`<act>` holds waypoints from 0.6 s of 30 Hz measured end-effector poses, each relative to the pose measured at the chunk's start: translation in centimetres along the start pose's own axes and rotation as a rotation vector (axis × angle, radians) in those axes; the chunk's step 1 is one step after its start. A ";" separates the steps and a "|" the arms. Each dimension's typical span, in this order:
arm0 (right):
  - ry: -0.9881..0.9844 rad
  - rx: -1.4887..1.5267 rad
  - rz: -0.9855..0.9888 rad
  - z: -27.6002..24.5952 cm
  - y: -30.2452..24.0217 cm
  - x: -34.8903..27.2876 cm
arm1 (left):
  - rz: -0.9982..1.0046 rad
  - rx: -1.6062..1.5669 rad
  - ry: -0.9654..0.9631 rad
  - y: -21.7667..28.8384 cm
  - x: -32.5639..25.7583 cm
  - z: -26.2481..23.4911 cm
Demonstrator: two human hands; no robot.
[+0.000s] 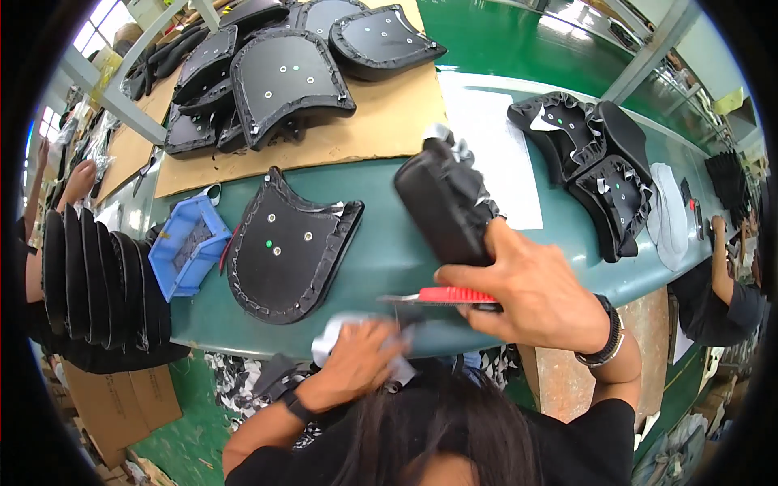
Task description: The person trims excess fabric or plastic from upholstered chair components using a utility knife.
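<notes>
My right hand (539,292) is closed around a red-handled cutter knife (454,295), its thin blade pointing left. The same hand also grips a black upholstered pad (442,206), tilted on edge, with gathered fabric along its right side; its upper end is blurred. Low over the table's near edge, my left hand (356,364) is smeared by motion, with a white and grey fabric scrap (328,336) showing on both sides of its fingers. Left of the held pad, a black shield-shaped panel (284,255) lies back side up, with a folded fabric border and small metal inserts.
A blue bin (185,257) of small parts stands left of the panel. Finished-looking panels (288,77) are piled on cardboard (389,134) at the back. More black pads (612,190) lie at the right, and a row of pads (97,275) at the left. Other people work on both sides.
</notes>
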State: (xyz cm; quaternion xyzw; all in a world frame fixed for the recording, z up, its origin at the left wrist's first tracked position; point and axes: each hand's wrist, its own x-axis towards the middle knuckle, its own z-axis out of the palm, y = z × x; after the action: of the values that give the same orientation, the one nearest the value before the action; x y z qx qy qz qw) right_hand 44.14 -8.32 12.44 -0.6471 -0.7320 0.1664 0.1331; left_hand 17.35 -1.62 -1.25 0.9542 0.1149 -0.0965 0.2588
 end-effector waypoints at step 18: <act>0.195 0.741 0.767 10.0 5.8 -8.6 | 0.002 -0.181 0.533 -1.0 5.0 -5.7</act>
State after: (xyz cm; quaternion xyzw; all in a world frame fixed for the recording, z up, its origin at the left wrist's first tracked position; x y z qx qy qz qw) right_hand 46.39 -16.90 1.14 -0.7900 -0.3199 0.3891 0.3495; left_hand 22.54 3.05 1.93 0.9191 0.1863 0.1685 0.3036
